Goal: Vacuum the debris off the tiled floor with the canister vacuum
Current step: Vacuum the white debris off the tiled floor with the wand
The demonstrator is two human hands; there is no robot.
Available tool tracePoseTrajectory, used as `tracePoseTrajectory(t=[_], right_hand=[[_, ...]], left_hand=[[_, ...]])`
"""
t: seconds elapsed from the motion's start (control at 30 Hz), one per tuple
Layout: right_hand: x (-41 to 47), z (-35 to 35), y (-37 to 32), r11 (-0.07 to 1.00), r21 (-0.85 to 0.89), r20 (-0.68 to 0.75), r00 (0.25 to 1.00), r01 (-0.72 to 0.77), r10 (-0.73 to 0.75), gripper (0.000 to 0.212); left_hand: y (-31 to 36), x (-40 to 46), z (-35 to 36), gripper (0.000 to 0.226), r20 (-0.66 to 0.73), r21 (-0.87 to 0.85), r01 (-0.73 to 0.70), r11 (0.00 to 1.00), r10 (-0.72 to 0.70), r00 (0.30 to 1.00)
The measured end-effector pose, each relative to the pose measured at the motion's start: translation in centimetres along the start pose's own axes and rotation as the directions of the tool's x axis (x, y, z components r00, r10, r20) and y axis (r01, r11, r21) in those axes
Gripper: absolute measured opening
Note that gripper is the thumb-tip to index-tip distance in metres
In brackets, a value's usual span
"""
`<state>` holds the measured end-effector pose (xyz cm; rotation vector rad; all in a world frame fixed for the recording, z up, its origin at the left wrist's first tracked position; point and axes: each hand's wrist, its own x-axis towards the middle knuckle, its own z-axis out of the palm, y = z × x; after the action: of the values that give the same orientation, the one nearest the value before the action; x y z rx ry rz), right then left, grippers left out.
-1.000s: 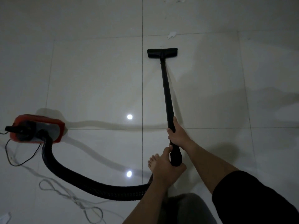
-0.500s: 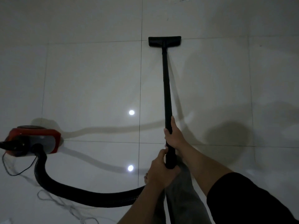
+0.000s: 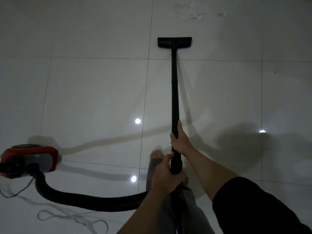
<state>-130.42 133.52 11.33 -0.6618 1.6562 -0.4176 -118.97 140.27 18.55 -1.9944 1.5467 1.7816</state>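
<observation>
Both hands grip the wand (image 3: 174, 92): right hand (image 3: 181, 141) above, left hand (image 3: 166, 176) at the cuff. Advance the floor nozzle (image 3: 174, 42) flat toward the debris (image 3: 190, 13), upper centre.

one head-worn wide view, looking forward and down, tiled floor (image 3: 94, 92) near

**No readable writing**

Nothing here can be read. The red vacuum (image 3: 30, 162) shows no brand or label that I can make out in this dim light; its grey front panel looks blank from here. The black wand (image 3: 174, 92) and floor head (image 3: 174, 42) carry no visible lettering, nor does the hose (image 3: 84, 199). The floor tiles (image 3: 94, 92) bear no marks or numbers.
</observation>
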Motion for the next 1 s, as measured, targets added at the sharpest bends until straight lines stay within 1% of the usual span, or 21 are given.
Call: tracePoseTrajectory(t=[0.13, 0.2, 0.3, 0.5, 0.6, 0.67, 0.77, 1.0], right_hand=[[2.2, -1.2, -2.2, 1.000, -0.023, 0.001, 1.000, 0.002, -0.002, 0.074], [3.3, -1.8, -3.6, 1.000, -0.021, -0.007, 1.000, -0.005, 0.005, 0.074], [5.2, -2.7, -6.0, 1.000, -0.006, -0.018, 1.000, -0.016, 0.016, 0.074], [8.5, -3.9, -9.9, 1.000, 0.002, -0.034, 0.999, -0.018, 0.018, 0.073], [9.9, -4.4, -11.6, 0.999, 0.012, -0.038, 0.999, -0.033, 0.033, 0.073], [11.0, -4.8, -12.8, 0.998, 0.024, -0.043, 0.998, -0.052, 0.053, 0.074], [12.8, -5.7, -14.7, 0.997, 0.022, -0.046, 0.996, -0.074, 0.075, 0.074], [16.8, -8.9, -19.9, 0.996, 0.038, -0.033, 0.997, -0.075, 0.077, 0.074]], left_hand=[[2.2, 2.0, -1.4, 0.058, -0.007, 0.015, -0.029, 0.999, 0.029, 1.000], [3.6, 3.2, -2.3, 0.061, 0.030, 0.010, -0.024, 1.000, 0.024, 0.999], [5.0, 5.4, -3.6, 0.068, -0.014, 0.009, -0.037, 0.999, 0.037, 0.999], [7.2, 9.2, -6.0, 0.061, -0.004, 0.032, -0.054, 0.998, 0.054, 0.999], [8.6, 10.7, -7.3, 0.063, 0.013, -0.004, -0.054, 0.999, 0.054, 0.998], [9.8, 11.7, -8.2, 0.065, 0.032, -0.020, -0.064, 0.998, 0.064, 0.997], [11.9, 13.4, -9.6, 0.059, 0.039, -0.026, -0.069, 0.997, 0.070, 0.997], [16.8, 18.0, -11.9, 0.056, 0.042, -0.002, -0.049, 0.999, 0.049, 0.998]])
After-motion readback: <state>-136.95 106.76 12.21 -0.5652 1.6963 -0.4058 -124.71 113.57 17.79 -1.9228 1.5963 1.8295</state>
